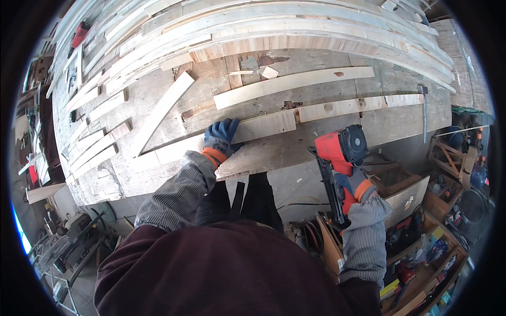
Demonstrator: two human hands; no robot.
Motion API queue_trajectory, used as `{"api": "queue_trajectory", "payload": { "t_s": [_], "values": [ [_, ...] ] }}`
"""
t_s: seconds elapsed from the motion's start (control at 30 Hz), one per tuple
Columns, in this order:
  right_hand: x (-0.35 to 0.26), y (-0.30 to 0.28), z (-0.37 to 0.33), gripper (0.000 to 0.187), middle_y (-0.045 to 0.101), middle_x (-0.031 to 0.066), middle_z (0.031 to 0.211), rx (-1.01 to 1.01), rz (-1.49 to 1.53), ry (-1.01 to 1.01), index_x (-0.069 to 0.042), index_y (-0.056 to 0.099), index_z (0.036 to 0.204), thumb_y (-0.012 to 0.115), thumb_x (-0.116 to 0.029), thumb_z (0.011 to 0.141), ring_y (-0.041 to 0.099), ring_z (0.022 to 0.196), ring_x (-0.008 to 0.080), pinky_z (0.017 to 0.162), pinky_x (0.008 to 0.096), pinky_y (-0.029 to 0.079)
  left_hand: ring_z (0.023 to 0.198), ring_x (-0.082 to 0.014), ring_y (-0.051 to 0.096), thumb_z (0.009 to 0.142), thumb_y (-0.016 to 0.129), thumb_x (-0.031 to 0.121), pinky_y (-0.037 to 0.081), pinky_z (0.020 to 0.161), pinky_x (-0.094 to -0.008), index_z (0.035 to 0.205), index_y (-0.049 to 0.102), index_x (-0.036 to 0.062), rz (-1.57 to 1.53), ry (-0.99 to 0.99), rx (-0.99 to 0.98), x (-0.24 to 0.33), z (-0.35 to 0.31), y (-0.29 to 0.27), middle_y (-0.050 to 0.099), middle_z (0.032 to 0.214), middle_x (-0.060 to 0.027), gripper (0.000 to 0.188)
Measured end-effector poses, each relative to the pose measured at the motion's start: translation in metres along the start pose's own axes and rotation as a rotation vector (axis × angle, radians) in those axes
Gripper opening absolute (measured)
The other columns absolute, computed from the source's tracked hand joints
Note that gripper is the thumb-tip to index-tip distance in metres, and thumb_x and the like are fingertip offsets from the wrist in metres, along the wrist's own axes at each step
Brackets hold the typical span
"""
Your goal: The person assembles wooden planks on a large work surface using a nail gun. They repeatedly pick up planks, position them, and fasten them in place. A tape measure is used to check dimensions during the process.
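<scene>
My left hand (221, 138), in a blue glove with an orange cuff, is closed over a long pale wooden strip (266, 125) near the table's front edge. Its fingers curl across the strip and hide part of it. End to end with this strip, on the right, lies another wooden strip (363, 105), with a narrow dark gap at the joint. My right hand (357, 185), gloved alike, grips the handle of a red and black nail gun (334, 147). The tool is held off the table's front edge, to the right of my body. Its nose does not touch the strips.
Beyond the strips lies a loose wooden slat (295, 86), with an angled slat (164, 113) to its left. Short wood pieces (100, 142) lie at left. Long stacked strips (274, 26) fill the table's far side. A wooden tool box (421, 263) stands at lower right.
</scene>
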State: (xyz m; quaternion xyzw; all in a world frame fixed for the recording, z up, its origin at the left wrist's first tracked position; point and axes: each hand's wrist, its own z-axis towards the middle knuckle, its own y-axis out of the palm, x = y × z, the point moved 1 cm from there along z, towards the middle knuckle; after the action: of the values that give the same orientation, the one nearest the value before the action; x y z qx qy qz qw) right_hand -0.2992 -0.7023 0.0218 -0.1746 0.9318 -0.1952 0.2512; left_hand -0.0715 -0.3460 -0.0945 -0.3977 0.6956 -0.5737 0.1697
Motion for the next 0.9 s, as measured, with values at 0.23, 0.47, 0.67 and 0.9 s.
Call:
{"api": "queue_trajectory", "payload": {
  "t_s": [0.23, 0.47, 0.67, 0.9],
  "values": [
    [-0.011, -0.003, -0.011, 0.074, 0.054, 0.0243, 0.125, 0.114, -0.078, -0.043, -0.001, 0.044, 0.132, 0.071, -0.040, 0.075, 0.053, 0.116, 0.0378, 0.097, 0.0398, 0.043, 0.117, -0.0338, 0.045, 0.067, 0.074, 0.052, 0.035, 0.099, -0.0496, 0.139, 0.036, 0.0207, -0.011, -0.081, -0.192, 0.005, 0.015, -0.015, 0.045, 0.130, -0.0111, 0.087],
    [0.001, -0.001, -0.005, 0.065, 0.060, 0.0219, 0.116, 0.040, 0.003, 0.007, -0.002, 0.050, 0.127, 0.071, -0.036, 0.076, 0.058, 0.108, 0.0342, 0.091, 0.0395, 0.046, 0.123, -0.0358, 0.040, 0.072, 0.069, 0.053, 0.034, 0.101, -0.0509, 0.143, 0.033, 0.0323, 0.026, 0.131, 0.007, 0.044, 0.030, -0.027, 0.038, 0.137, -0.0137, 0.082],
    [-0.012, -0.005, -0.005, 0.053, 0.065, 0.0181, 0.101, -0.067, 0.086, 0.057, -0.003, 0.055, 0.120, 0.071, -0.030, 0.077, 0.064, 0.092, 0.0283, 0.081, 0.0366, 0.051, 0.121, -0.0307, 0.044, 0.081, 0.064, 0.045, 0.037, 0.100, -0.0468, 0.138, 0.038, 0.0376, 0.065, 0.102, -0.115, 0.067, 0.051, -0.010, 0.040, 0.137, -0.0060, 0.063],
    [-0.009, -0.005, -0.006, 0.046, 0.068, 0.0142, 0.082, 0.001, 0.040, -0.017, -0.004, 0.056, 0.116, 0.068, -0.029, 0.080, 0.067, 0.075, 0.0254, 0.072, 0.0357, 0.053, 0.115, -0.0298, 0.049, 0.079, 0.066, 0.044, 0.040, 0.096, -0.0459, 0.138, 0.039, 0.0372, 0.103, 0.132, -0.113, 0.065, 0.057, -0.003, 0.044, 0.133, -0.0062, 0.064]
  ]
}}
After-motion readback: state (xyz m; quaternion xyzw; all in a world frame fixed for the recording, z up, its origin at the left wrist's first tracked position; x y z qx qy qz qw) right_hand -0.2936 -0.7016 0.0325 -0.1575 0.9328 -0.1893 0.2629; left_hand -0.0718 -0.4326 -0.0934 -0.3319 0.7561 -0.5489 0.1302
